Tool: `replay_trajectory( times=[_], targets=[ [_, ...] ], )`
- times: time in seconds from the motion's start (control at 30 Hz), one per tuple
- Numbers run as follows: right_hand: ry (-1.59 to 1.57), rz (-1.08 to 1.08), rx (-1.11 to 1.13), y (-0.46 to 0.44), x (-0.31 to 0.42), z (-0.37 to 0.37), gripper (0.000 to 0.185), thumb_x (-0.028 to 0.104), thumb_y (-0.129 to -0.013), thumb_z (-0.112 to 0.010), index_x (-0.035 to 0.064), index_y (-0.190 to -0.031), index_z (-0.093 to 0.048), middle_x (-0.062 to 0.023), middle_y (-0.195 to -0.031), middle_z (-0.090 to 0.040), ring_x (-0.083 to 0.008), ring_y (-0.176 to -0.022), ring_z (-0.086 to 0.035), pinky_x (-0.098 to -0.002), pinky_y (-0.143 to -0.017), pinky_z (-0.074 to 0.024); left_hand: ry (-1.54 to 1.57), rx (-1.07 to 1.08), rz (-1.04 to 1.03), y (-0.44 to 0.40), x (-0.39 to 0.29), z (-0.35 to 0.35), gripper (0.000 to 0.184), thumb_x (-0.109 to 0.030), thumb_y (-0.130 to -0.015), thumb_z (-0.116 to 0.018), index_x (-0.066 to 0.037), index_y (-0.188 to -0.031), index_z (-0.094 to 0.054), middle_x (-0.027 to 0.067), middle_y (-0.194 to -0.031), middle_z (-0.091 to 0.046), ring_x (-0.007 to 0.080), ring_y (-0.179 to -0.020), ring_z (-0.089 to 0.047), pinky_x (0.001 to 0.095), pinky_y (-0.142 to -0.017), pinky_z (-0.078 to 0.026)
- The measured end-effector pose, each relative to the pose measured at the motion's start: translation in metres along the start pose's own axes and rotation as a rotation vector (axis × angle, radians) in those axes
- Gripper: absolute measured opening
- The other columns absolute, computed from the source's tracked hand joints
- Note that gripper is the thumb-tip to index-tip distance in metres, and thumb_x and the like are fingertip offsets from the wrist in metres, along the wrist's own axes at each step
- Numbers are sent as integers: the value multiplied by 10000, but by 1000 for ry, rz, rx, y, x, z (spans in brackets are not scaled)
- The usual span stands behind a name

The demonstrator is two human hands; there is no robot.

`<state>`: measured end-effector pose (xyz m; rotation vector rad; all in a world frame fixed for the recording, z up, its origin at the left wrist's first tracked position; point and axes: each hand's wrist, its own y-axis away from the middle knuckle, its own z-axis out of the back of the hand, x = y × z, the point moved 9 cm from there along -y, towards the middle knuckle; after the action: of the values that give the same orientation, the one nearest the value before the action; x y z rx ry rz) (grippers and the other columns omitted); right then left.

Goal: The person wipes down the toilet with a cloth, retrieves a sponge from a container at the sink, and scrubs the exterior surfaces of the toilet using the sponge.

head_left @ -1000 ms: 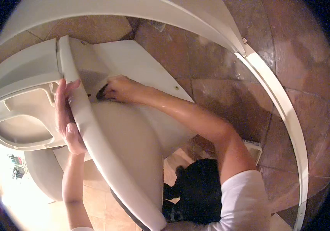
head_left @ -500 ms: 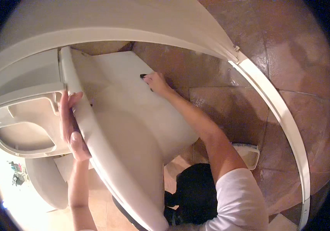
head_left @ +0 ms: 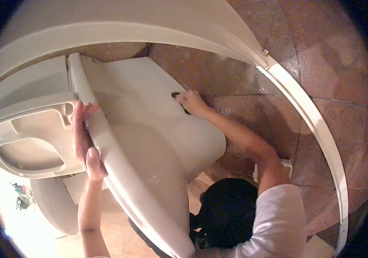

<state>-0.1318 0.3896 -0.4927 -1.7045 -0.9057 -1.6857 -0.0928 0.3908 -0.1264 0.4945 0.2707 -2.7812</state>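
A large white moulded fixture (head_left: 149,124) with a thick rounded rim fills the middle of the head view. My left hand (head_left: 84,139) grips that rim on its left side, fingers stretched along it and their tips curling over the edge. My right hand (head_left: 194,103) is closed around a small black brush-like thing (head_left: 176,95) and presses it on the fixture's flat white face, close to the right edge. The fingers cover most of the black thing, so its exact kind is hidden.
A cream seat-shaped piece with an oval recess (head_left: 31,153) lies left of the rim. A curved cream wall (head_left: 128,32) and a white floor track (head_left: 317,120) bound the wet brown tiles (head_left: 253,112). A pale tray (head_left: 286,167) sits partly behind my right arm.
My right hand has slid with the black thing to the right and slightly down across the white face. My left hand stays on the rim; the view has shifted slightly.
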Motion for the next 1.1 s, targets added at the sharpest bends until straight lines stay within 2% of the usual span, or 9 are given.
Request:
replay_trajectory(
  times=[0.07, 0.23, 0.37, 0.43, 0.57, 0.67, 0.8, 1.0, 1.1],
  targets=[
    [-181, 3, 0, 2, -3, 9, 194, 149, -798, -554, -25, -767, -637, -244, -739, -605, -362, -689, -625, -440, -657, -471, 58, -59, 3, 2, -1, 1, 870, -566, -788, -407, 99, -1335, -282, 222, -1184, -487, 272, -1126, -426, 399, -989, -259],
    [174, -56, -56, -75, -24, -8, 152, 111, -744, -566, -24, -742, -635, -241, -684, -596, -362, -694, -630, -430, -655, -481, 23, -25, -5, -1, 0, -1, 882, -575, -783, -410, 98, -1337, -276, 228, -1185, -484, 277, -1141, -420, 399, -989, -258],
    [249, 47, 98, -33, -26, 3, 158, 117, -726, -584, -32, -740, -635, -232, -688, -604, -360, -692, -631, -424, -663, -485, -38, 42, -18, -3, -2, -4, 888, -581, -776, -414, 96, -1335, -283, 220, -1180, -476, 293, -1145, -422, 405, -991, -256],
    [40, -31, 248, 0, -36, 12, 213, 155, -737, -570, -48, -742, -633, -247, -730, -604, -369, -706, -631, -442, -678, -482, 35, -2, 1, -1, -1, -3, 898, -590, -773, -419, 93, -1338, -280, 217, -1188, -469, 287, -1152, -419, 408, -997, -249],
    [222, -121, 101, -58, -25, -4, 223, 140, -771, -525, -42, -786, -652, -274, -772, -608, -388, -785, -628, -448, -728, -479, 92, -82, 37, 2, 0, 0, 901, -582, -766, -432, 92, -1342, -272, 216, -1213, -451, 283, -1158, -416, 408, -996, -254],
    [247, -178, 87, -67, -23, -6, 225, 139, -778, -520, -37, -809, -655, -282, -808, -607, -395, -811, -621, -452, -748, -477, 32, 5, 27, 2, -1, -1, 933, -608, -775, -462, 66, -1372, -218, 228, -1299, -400, 294, -1241, -357, 409, -1048, -203],
    [249, -50, 288, -31, -22, 7, 272, 195, -804, -516, -37, -840, -653, -278, -862, -612, -397, -843, -615, -451, -760, -482, 74, -36, 36, 1, -1, -4, 946, -612, -754, -450, 93, -1351, -245, 230, -1235, -436, 281, -1168, -399, 397, -1002, -247],
    [356, -140, 117, -72, -19, -6, 209, 162, -787, -548, 3, -855, -666, -259, -864, -617, -394, -825, -614, -448, -738, -485, 91, -70, 28, 1, 0, -2, 958, -624, -756, -453, 89, -1357, -233, 221, -1239, -436, 275, -1170, -396, 399, -1000, -254],
    [198, -100, 255, -37, -22, -4, 220, 182, -789, -545, 9, -854, -665, -245, -844, -622, -377, -832, -615, -444, -732, -484, 87, -70, 25, 1, 1, -1, 958, -626, -755, -454, 85, -1358, -235, 216, -1239, -438, 271, -1173, -390, 400, -999, -256]
  ],
)
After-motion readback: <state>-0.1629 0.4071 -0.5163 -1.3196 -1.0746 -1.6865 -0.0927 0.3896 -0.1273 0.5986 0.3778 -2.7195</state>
